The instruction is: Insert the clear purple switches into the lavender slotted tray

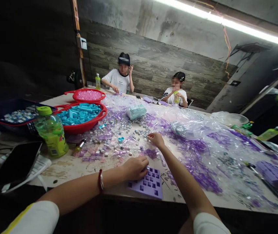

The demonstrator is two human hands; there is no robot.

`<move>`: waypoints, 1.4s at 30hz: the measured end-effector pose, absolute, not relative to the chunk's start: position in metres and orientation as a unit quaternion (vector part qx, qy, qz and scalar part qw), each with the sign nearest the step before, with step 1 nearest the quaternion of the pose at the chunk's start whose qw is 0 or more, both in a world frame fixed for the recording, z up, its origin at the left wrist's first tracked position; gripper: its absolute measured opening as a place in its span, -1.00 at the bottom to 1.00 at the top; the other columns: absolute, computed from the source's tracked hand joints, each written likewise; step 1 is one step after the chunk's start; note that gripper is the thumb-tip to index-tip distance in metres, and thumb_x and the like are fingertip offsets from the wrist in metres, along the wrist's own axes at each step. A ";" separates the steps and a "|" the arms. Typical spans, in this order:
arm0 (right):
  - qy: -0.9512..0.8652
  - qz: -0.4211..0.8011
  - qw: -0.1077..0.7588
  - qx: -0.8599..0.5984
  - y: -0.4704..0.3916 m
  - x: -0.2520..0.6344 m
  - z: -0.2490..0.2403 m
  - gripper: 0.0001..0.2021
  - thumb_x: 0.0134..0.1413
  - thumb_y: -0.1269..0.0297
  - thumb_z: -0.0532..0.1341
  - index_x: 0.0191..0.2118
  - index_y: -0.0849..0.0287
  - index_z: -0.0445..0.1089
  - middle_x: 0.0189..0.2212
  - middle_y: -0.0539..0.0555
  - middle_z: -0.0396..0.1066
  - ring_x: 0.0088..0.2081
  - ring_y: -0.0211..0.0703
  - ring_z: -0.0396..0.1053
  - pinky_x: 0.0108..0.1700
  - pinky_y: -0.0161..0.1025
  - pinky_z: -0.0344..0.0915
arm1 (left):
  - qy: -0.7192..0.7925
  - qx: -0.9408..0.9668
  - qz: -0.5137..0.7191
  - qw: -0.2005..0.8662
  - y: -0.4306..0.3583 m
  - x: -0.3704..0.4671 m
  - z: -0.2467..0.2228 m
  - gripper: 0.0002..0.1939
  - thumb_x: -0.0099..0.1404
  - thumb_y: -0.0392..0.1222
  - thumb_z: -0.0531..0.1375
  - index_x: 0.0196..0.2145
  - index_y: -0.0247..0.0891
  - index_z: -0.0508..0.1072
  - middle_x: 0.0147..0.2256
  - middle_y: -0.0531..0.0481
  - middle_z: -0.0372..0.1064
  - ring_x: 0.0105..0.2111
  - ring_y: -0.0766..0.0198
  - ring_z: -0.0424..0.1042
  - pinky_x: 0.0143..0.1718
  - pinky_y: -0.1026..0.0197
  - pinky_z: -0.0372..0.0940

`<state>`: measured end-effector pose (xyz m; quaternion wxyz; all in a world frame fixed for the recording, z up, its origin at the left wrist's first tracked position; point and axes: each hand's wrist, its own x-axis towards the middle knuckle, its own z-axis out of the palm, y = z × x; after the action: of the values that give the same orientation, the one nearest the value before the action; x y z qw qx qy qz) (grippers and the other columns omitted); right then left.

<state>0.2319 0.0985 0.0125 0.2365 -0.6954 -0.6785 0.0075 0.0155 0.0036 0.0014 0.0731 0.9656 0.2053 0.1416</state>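
Observation:
My left hand [136, 167] rests at the upper left of a purple plate [151, 190] with rows of square holes. Its fingers are curled together, and a small silvery bit shows at the fingertips, too small to name. Farther in over the table, my right hand [157, 139] is closed in a pinch beside loose small metallic parts [140, 133]. Whatever is between those fingertips is hidden. Translucent purple pieces [151, 152] lie just below that hand. A small turquoise piece [120, 139] sits to its left.
At left stand a red basket of turquoise parts [102, 115], a red basket of pink pieces [102, 95], a dark basket [29, 107], a drink bottle [52, 136] and a phone [17, 162]. Clear plastic bags [195, 126] cover the right. Two people [120, 81] sit across.

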 end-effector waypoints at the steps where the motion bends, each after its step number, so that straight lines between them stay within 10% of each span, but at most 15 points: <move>1: -0.670 0.010 0.234 -0.704 0.106 0.227 0.010 -0.86 -0.08 0.42 0.24 -0.37 0.17 0.55 -0.44 0.07 0.53 -0.41 -0.17 0.44 -0.35 -0.34 0.28 | 0.204 0.967 0.136 0.072 0.004 0.016 0.001 -0.86 0.27 -0.14 0.07 -0.26 -0.24 0.24 -0.21 -0.09 0.31 -0.23 0.15 0.35 -0.31 0.19 0.30; 8: -0.655 0.014 0.224 -0.721 0.120 0.211 0.010 -0.81 -0.23 0.59 0.19 -0.46 0.26 0.52 -0.44 0.15 0.51 -0.32 -0.13 0.43 -0.28 -0.34 0.23 | 0.200 0.970 0.124 0.054 0.003 0.016 0.005 -0.86 0.27 -0.15 0.07 -0.25 -0.25 0.24 -0.20 -0.06 0.31 -0.21 0.18 0.35 -0.30 0.22 0.31; 23: -0.713 0.230 0.379 -0.544 -0.051 0.229 0.037 -0.83 0.01 0.23 0.24 -0.29 0.16 0.51 -0.27 0.12 0.38 -0.27 -0.15 0.41 -0.29 -0.27 0.41 | 0.192 0.969 0.144 0.065 0.002 0.016 0.002 -0.88 0.30 -0.18 0.03 -0.25 -0.27 0.25 -0.23 -0.06 0.30 -0.31 0.22 0.34 -0.35 0.22 0.27; 42: -0.710 0.273 0.317 -0.567 -0.065 0.219 0.018 -0.91 -0.07 0.39 0.27 -0.35 0.15 0.49 -0.36 0.04 0.51 -0.29 -0.15 0.43 -0.17 -0.21 0.33 | 0.179 0.966 0.166 0.085 0.004 0.016 -0.002 -0.90 0.30 -0.21 0.02 -0.24 -0.26 0.25 -0.25 -0.05 0.27 -0.25 0.22 0.31 -0.28 0.23 0.25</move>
<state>0.2186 -0.0652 0.0181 0.3174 -0.5667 -0.7098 0.2726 0.0163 0.0040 -0.0022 0.0846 0.9660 0.1789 0.1662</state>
